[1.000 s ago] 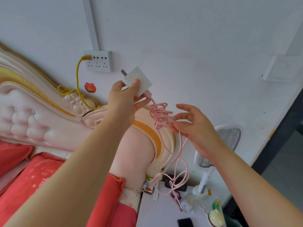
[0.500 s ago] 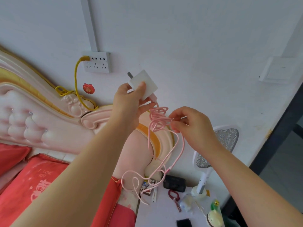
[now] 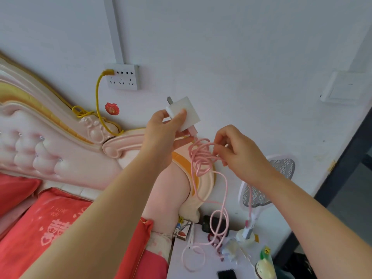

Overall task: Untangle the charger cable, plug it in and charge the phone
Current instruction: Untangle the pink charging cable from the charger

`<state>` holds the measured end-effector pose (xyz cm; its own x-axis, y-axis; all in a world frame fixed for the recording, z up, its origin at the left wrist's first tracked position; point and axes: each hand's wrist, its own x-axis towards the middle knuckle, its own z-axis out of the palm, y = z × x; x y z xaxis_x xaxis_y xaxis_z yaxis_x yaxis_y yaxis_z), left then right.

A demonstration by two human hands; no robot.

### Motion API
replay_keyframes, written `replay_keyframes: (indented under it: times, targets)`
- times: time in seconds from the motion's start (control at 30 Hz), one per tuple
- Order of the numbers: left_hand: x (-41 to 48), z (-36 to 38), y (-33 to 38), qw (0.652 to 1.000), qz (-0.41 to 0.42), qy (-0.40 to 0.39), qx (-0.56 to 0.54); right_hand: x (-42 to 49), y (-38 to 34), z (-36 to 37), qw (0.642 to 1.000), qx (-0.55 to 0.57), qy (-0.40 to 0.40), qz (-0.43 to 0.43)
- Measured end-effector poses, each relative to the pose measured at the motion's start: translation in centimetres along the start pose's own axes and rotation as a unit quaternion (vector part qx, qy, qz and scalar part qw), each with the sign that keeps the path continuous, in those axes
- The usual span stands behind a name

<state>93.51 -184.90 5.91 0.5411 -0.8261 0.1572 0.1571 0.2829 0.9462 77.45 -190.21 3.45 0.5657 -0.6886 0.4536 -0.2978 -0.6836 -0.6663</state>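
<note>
My left hand [image 3: 165, 133] holds a white charger block [image 3: 184, 111] up in front of the wall, its prongs pointing up and left. A pink cable [image 3: 201, 158] leaves the block's lower end and bunches into a knot just below it. My right hand [image 3: 239, 154] pinches strands of that knot. Below the knot the cable hangs in loops down to the white bedside table [image 3: 201, 266]. A dark phone [image 3: 226, 274] lies at the table's near edge. The white wall socket strip [image 3: 123, 77] is up and left of the block.
A yellow cord [image 3: 97, 97] is plugged into the socket's left end and runs down to the pink padded headboard [image 3: 50, 150]. Red pillows [image 3: 50, 228] lie at lower left. An electric fly swatter [image 3: 261, 190], a black device [image 3: 213, 224] and small items crowd the table.
Both hands have dropped a little and the view has tilted up. My right hand closed in on the knot, and the hanging loops swung right over the table.
</note>
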Motion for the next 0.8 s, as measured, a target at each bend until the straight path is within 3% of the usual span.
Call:
replay_keyframes:
  times: [0.17, 0.3, 0.47, 0.67, 0.8]
  targets:
    - [0.0, -0.1, 0.0, 1.000, -0.003, -0.002, 0.005, -0.7, 0.0, -1.3, 0.971, 0.183, -0.132, 0.079]
    - [-0.1, -0.1, -0.2, 1.000, -0.002, -0.001, 0.013, -0.9, 0.2, -2.1, 0.959, 0.182, -0.201, 0.087]
    - [-0.1, -0.2, -0.5, 0.999, 0.009, 0.001, 0.036, -0.6, 0.1, -1.6, 0.991, 0.008, -0.129, 0.042]
    - [0.0, -0.4, -0.2, 1.000, 0.002, 0.008, 0.009, -0.7, 1.0, -0.3, 0.996, 0.069, -0.040, 0.049]
    - [0.2, -0.5, 0.0, 1.000, -0.006, 0.004, -0.019, -0.7, 1.7, 0.5, 0.993, 0.078, -0.063, 0.065]
